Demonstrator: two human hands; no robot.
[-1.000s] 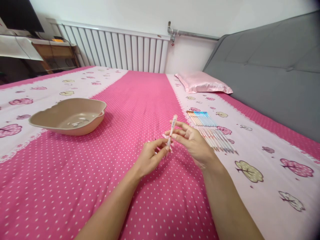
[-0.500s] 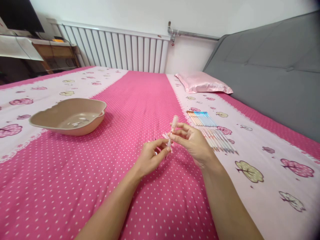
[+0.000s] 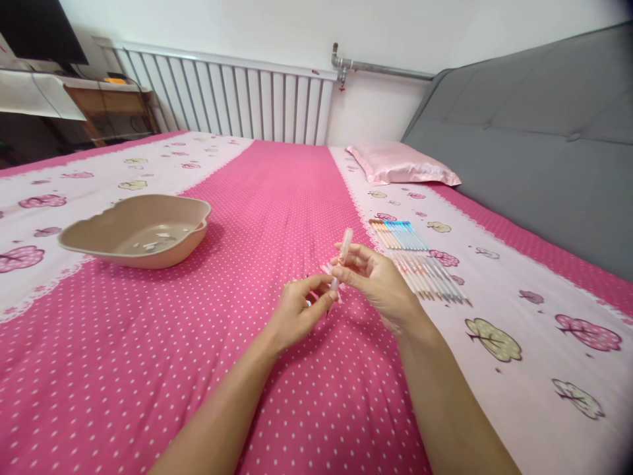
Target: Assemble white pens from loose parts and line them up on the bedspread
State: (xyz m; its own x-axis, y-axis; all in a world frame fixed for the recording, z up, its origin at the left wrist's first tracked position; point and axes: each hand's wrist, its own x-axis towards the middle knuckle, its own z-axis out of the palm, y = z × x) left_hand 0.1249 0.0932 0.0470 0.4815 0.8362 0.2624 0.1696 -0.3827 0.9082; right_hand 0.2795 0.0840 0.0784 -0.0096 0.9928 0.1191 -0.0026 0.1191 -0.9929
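A slim pale pink pen stands nearly upright between both hands above the pink dotted bedsheet. My right hand grips its upper part with closed fingers. My left hand pinches its lower end between thumb and fingertips. Just right of the hands, a row of several pens with blue and orange caps lies side by side on the sheet.
A beige heart-shaped tray holding several small pale scraps sits at the left. A pink satin pillow lies at the back right, beside a grey padded headboard. A white radiator lines the far wall.
The pen has turned a little in my fingers and its top has dipped slightly. My right hand's fingers have closed further round it. My left hand has stayed where it was.
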